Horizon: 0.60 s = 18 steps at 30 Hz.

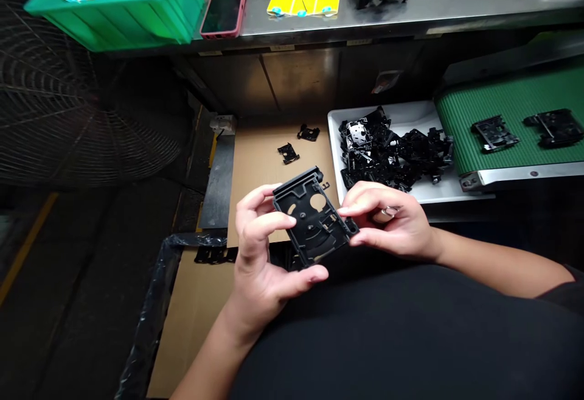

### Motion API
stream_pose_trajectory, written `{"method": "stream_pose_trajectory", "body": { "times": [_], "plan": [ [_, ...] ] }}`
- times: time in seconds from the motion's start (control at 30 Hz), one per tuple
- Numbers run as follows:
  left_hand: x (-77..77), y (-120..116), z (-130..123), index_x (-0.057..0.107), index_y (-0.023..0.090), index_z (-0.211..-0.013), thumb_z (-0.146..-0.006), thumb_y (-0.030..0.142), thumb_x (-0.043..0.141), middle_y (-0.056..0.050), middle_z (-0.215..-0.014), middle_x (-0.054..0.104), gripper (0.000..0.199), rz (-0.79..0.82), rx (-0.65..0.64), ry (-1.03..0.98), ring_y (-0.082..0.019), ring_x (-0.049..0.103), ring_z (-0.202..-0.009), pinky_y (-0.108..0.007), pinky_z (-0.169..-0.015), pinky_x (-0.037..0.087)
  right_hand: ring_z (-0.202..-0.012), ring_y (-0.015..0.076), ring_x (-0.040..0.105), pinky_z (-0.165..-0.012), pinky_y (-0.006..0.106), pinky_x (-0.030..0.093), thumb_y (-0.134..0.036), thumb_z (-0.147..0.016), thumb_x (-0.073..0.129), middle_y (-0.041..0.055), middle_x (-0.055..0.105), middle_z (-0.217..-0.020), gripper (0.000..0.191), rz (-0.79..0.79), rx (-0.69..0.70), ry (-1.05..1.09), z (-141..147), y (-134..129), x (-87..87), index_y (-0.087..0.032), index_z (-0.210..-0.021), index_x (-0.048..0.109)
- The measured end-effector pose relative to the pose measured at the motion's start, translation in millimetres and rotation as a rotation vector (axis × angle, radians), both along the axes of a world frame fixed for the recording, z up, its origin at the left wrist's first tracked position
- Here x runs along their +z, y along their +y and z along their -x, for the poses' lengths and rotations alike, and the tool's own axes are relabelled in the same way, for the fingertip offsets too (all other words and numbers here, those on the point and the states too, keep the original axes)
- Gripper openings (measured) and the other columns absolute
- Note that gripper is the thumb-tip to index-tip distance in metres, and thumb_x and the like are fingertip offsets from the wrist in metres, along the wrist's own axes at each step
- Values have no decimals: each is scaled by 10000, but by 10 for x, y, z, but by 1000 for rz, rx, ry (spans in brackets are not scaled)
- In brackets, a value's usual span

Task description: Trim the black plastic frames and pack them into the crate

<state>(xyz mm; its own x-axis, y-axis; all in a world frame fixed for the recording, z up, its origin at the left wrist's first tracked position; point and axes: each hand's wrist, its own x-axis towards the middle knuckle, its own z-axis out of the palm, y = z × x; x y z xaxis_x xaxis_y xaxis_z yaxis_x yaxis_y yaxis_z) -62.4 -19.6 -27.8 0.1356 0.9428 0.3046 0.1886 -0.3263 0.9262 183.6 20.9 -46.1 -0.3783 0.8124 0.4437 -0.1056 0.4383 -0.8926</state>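
The left hand [260, 254] and right hand [387, 220] are closed on opposite edges of a black moulded plastic frame [314, 229], held in a light pinch above a cardboard sheet [269, 156], so it could be dropped if the slim edges slip.

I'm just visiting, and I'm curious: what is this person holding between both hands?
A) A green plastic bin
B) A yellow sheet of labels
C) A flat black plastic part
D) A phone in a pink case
C. The left hand and right hand grasp opposite edges of a flat black plastic part with round holes.
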Motion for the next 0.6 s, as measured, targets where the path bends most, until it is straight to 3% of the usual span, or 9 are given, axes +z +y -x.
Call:
{"method": "stream_pose_trajectory", "body": {
  "times": [0.2,0.4,0.6],
  "plan": [
    [74,-37,-34,653,300,-984,-714,320,947,-14,-1588,388,400,150,-10,-89,-344,412,-1482,-529,-1180,428,-850,199,667,-688,343,569,-283,-879,853,57,722,-932,275,15,21,7,4,16,-15,-238,-1137,771],
    [87,4,-109,486,349,-1252,-586,324,1021,-69,-1582,379,855,130,51,-186,-345,461,-1459,-540,-1159,463,-815,190,646,-610,314,533,-309,-881,850,58,711,-919,267,7,16,9,-1,27,-3,-238,-1127,776],
    [81,57,-124,508,368,-1293,-562,320,1034,-48,-1523,439,902,55,24,-192,-318,493,-1423,-534,-1199,429,-826,188,638,-617,311,528,-288,-873,856,53,701,-919,275,22,24,22,-25,41,-14,-251,-1135,783]
  ]
}}
